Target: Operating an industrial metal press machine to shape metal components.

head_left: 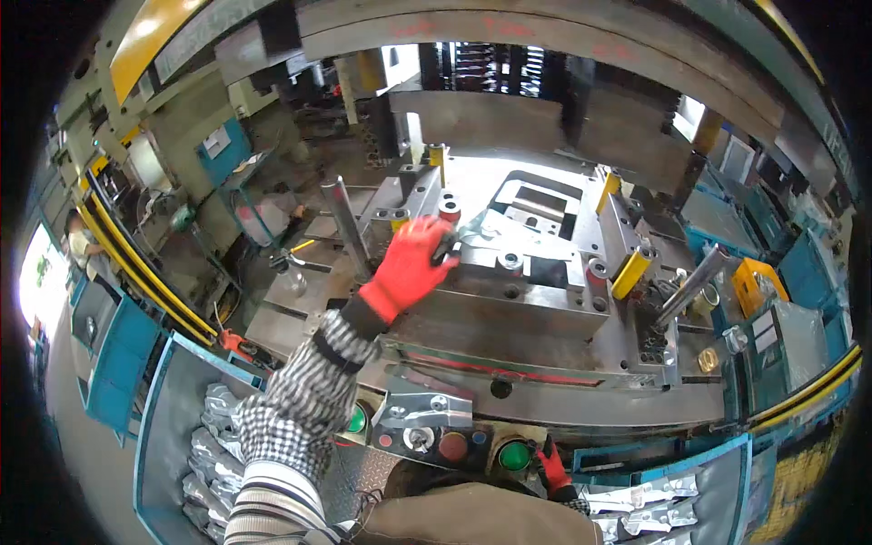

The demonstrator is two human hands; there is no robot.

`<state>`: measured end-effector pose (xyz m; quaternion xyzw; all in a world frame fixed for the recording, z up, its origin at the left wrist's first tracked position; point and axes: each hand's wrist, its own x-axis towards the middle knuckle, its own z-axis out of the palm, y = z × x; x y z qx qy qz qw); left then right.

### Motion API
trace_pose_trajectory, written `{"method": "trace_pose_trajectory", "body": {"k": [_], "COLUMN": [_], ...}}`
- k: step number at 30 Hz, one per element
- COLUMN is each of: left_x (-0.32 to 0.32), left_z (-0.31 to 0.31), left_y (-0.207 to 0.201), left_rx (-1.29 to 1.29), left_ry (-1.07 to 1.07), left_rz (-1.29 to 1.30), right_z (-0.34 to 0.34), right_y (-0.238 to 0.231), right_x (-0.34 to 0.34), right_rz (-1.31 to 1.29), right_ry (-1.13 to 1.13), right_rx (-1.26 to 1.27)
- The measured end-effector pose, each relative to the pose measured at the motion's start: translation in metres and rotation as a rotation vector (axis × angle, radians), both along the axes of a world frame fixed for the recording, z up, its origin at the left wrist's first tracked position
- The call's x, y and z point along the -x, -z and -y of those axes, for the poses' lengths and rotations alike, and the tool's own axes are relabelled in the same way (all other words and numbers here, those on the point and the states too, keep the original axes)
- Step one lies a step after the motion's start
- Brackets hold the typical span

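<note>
My left hand [411,265], in a red glove with dark finger pads, reaches over the front left of a steel press die [536,304]. Its fingers are closed at the left end of a shiny sheet-metal part [495,234] lying on the die; the exact grip is partly hidden. Low in the view, my right hand [551,468], gloved alike, is beside a green push button [515,456], its fingers apart and nothing seen in them. Another formed metal part [425,411] rests on the control panel in front of me, above a red button [453,445].
Blue-framed bins with metal parts stand at left [156,427] and right [743,472]. Upright guide posts [345,222] [692,286] flank the die, under a heavy press ram [545,45]. Yellow-black guards [145,259] line the left side. Another person [84,243] is far left.
</note>
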<state>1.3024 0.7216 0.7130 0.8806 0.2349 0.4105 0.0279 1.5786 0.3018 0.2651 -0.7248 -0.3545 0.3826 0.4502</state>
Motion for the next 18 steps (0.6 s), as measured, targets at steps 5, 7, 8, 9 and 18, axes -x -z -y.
{"method": "trace_pose_trajectory", "body": {"k": [5,7,8,9,18], "left_x": [-0.086,-0.125,-0.125,-0.111,-0.104], "left_z": [-0.062,-0.067,-0.074,-0.097,-0.077], "left_y": [0.013,0.02,0.032,0.045,0.004], "left_rx": [-0.278,-0.262,-0.258,-0.292,-0.276], "left_ry": [-0.465,-0.5,-0.555,-0.621,-0.116], "left_rz": [-0.399,-0.377,-0.401,-0.414,0.181], "right_z": [0.04,0.081,0.09,0.093,0.09], "right_y": [-0.007,0.036,0.042,0.04,-0.077], "right_x": [-0.003,-0.038,-0.039,-0.036,-0.167], "right_rz": [-0.181,-0.225,-0.158,-0.093,0.159], "right_ry": [0.218,0.337,0.327,0.294,0.709], "right_rx": [-0.073,-0.151,-0.135,-0.126,-0.379]}}
